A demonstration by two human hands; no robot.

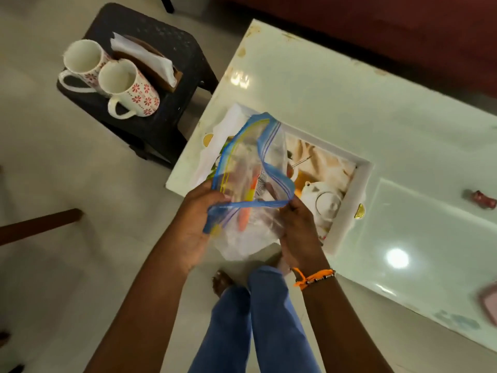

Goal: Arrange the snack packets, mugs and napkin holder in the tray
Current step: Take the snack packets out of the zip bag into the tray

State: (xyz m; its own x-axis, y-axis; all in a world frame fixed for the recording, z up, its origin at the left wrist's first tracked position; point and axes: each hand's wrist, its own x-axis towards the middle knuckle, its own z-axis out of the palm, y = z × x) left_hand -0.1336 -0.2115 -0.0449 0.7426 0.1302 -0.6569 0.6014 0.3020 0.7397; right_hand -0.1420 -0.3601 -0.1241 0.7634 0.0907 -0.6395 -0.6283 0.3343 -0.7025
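**Zip bag held open over the tray**

Both hands hold a clear zip bag [250, 184] with a blue seal strip, just above the near end of the tray [360, 189]. The left hand [196, 224] grasps the bag's left side, fingers curled round the plastic near the seal. The right hand [298, 230] pinches the right side of the seal strip, so the mouth of the bag gapes open. Inside the bag show snack packets [246, 208], one orange and one yellow, though blurred plastic hides their details.

The tray is white with gold handles and a printed teapot picture on its floor. It lies on the pale glossy counter [336, 103], near the counter's left corner.

The two mugs [129, 87], white with a red flower pattern, stand side by side on a dark stool [172, 49] to the left of the counter, well apart from the tray. Just behind them on the same stool stands the napkin holder [153, 63], brown, with white napkins in it.

An orange band [313, 277] circles the right wrist. A small reddish thing [481, 199] lies on the counter at the far right.
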